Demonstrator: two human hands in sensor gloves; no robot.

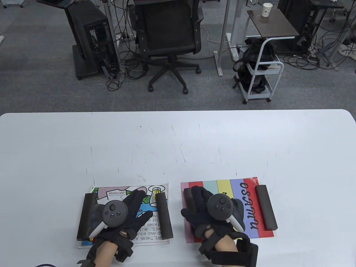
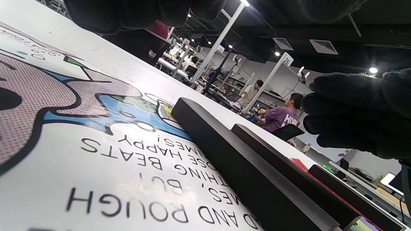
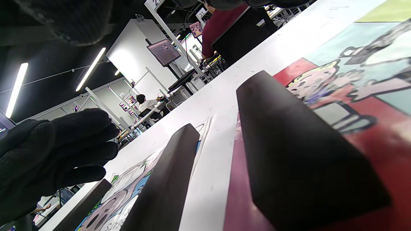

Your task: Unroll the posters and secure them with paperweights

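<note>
White table [image 1: 178, 139] near us carries two flat posters side by side, comic poster [image 1: 125, 217] and striped poster [image 1: 228, 208], and four dark bar paperweights, two on each, long axes pointing away. Our left hand [image 1: 116, 214] and right hand [image 1: 214, 211] spread flat, gripping nothing.

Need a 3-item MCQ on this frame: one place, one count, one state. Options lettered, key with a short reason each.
1. Where does the striped poster lie?
A. right of the comic poster
B. left of it
C. on top of it

2. How many dark bar weights are on the table?
A. two
B. three
C. four

3. What state are the two posters in?
A. rolled up
B. unrolled flat, a bar on each side edge
C. folded in half

Key: 1 A, the table view shows it on the right, apart from the other. 2 C, two bars per poster. 3 B, both sheets lie flat under their bars.
</note>
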